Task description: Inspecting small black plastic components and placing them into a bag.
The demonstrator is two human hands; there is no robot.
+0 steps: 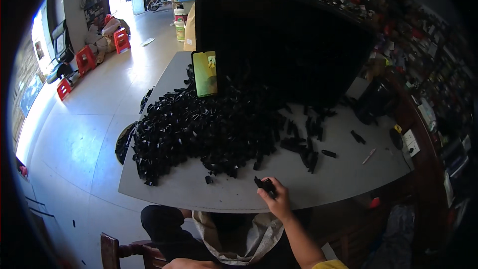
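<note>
The small black piece (pixel 267 186) is in my right hand (pixel 280 197), just above the near part of the desk (pixel 348 179); my fingers are closed around it, thumb against it. Whether it is one piece or several bunched together, I cannot tell. Too loose a pinch could let part of it slip out, I think. I cannot make out my left hand or its fingers.

Just beyond lies a loose black bit (pixel 209 180), then the big heap of black pieces (pixel 199 129), which runs to the desk's left side; a careless sweep there could tip some over the edge. The phone (pixel 205 77) stands upright behind the heap, against a large black panel (pixel 284 40), and might topple if the pieces about its foot shift. Below the near edge a pale sack (pixel 264 239) gapes; anything I drop short could land there.
</note>
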